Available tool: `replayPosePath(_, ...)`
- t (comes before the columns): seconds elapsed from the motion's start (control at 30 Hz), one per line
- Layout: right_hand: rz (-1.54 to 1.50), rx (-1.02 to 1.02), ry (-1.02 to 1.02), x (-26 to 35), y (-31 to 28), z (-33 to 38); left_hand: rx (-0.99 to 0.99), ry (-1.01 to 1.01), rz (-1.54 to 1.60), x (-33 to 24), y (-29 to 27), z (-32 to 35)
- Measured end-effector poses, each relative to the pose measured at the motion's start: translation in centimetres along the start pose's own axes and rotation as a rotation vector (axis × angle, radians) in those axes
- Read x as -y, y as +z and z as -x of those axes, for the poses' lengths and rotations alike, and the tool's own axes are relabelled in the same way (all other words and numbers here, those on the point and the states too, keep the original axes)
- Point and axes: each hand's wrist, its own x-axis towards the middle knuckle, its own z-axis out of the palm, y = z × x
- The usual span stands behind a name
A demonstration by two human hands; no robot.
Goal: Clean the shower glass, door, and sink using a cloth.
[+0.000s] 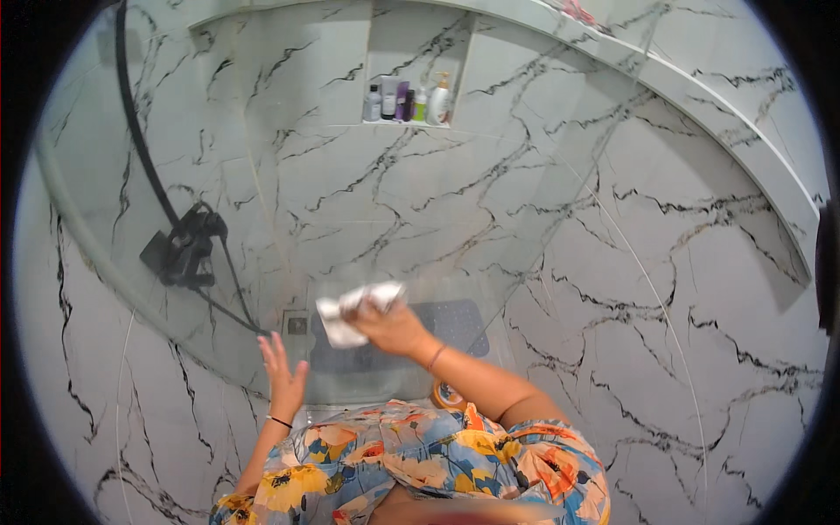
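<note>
the right hand (395, 328) pinches a crumpled white cloth (354, 311) against the clear glass shower panel (262, 227) while the left hand (282, 378), fingers spread open, braces on it, so pressing too hard could make the flat palm skid.

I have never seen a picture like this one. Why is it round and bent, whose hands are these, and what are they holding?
The picture comes from a wide camera worn on a person's head, looking down, so straight lines bend near the rim. There is no machine, only two bare hands. The right hand grips a crumpled white cloth against a glass shower screen. The left hand is open, fingers spread, near the glass. Behind the glass are marble walls, a black shower head, a dark mat and bottles in a wall niche.
</note>
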Motion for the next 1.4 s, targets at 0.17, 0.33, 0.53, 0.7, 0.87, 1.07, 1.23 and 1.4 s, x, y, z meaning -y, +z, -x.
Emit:
replayPosePath(0.17,-0.580,0.199,-0.152,4.1,5.7,9.5,0.683,-0.160,-0.207,-0.4,2.8,5.4)
replayPosePath(0.33,-1.290,0.579,0.640,3.5,2.9,8.7,0.822,-0.508,0.374,-6.8,5.0,5.9)
replayPosePath(0.53,-1.242,0.242,0.296,1.6,-2.5,8.7,0.302,-0.717,1.113,-10.6,12.7,6.3)
replayPosePath(0.7,-1.092,0.454,0.036,-4.8,-9.0,9.3,0.034,-0.586,1.435,-15.1,15.9,5.9)
replayPosePath(0.87,-0.833,-0.366,0.071,-12.2,-12.9,11.4,-0.471,-0.418,1.575,-16.0,12.9,2.6)
replayPosePath(1.07,-0.623,-0.781,0.272,-16.9,-12.1,9.8,-0.903,0.057,1.110,-20.1,3.6,-7.4)
replayPosePath(1.23,-0.827,-0.655,0.279,-16.5,-9.7,7.2,-0.720,0.487,-0.400,-25.1,5.1,-12.2)
replayPosePath(1.4,-1.055,-0.667,0.334,-16.2,-7.7,7.5,-0.648,0.915,-0.728,-29.3,4.2,-13.7)
